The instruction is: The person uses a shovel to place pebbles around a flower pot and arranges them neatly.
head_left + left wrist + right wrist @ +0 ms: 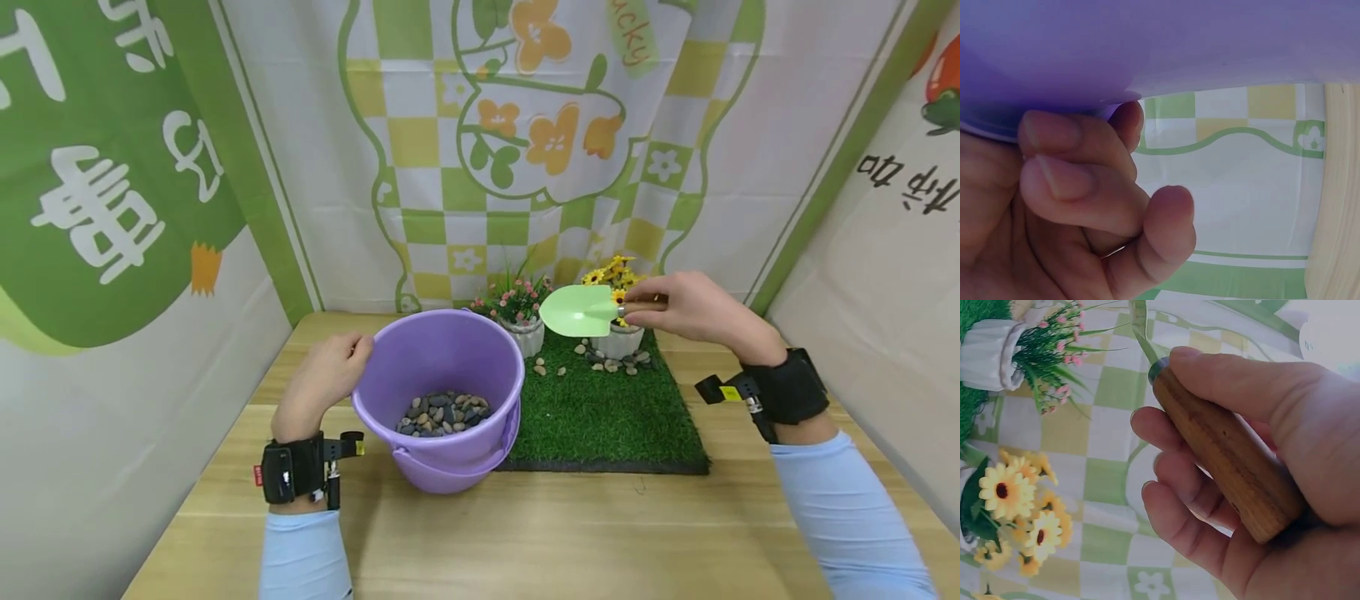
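Observation:
My left hand (324,379) grips the left rim of a purple bucket (454,462); in the left wrist view its curled fingers (1085,181) lie under the rim. Smooth grey and tan pebbles (444,414) cover the bucket's bottom. My right hand (693,310) holds a garden trowel (579,311) with a light green blade, raised right of the bucket and in front of the potted flowers. In the right wrist view the thumb and fingers wrap its wooden handle (1222,450). The blade points left, toward the bucket.
A square of artificial turf (600,425) lies right of the bucket on the wooden table (570,533). Pink flowers in a white pot (527,337) and yellow flowers in another white pot (618,342) stand at its back, with loose pebbles (615,364) around. Printed curtains (315,150) enclose the table.

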### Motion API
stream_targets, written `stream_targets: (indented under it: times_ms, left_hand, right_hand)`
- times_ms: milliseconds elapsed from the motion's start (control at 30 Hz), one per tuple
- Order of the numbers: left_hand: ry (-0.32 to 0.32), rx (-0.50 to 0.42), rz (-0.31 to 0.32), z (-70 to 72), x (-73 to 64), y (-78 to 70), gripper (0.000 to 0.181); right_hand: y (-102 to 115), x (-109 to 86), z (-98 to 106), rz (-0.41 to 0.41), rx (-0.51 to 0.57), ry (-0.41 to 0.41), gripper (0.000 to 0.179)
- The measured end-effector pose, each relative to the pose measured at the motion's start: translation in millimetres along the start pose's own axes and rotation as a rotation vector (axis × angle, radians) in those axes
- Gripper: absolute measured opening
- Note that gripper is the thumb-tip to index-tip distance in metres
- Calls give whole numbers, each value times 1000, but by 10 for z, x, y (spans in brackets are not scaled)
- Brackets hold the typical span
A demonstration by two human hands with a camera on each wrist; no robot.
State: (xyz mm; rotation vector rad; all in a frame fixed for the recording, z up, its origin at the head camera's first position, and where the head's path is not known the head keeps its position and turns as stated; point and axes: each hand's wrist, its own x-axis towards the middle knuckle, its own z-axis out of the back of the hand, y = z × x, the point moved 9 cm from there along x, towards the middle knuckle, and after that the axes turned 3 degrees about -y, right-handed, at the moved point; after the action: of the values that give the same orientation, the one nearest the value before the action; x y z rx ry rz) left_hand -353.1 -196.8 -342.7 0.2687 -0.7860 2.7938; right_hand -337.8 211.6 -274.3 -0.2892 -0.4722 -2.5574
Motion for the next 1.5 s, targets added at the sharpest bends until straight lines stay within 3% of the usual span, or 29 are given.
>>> stream_targets:
  times_ms: [533, 767, 1133, 1500]
  left_hand:
    - [6, -11, 4, 10, 13, 25, 43]
    - [-13, -9, -7, 25, 32, 28, 44]
    - [-21, -22, 11, 54, 49, 5, 44]
    - [-21, -5, -7, 36, 18, 28, 42]
  right_hand:
    - [321, 99, 257, 88, -32, -116, 32]
    - [476, 174, 329, 119, -44, -121, 30]
    - [661, 285, 294, 201, -54, -114, 29]
    - [1051, 486, 142, 376, -74, -67, 24]
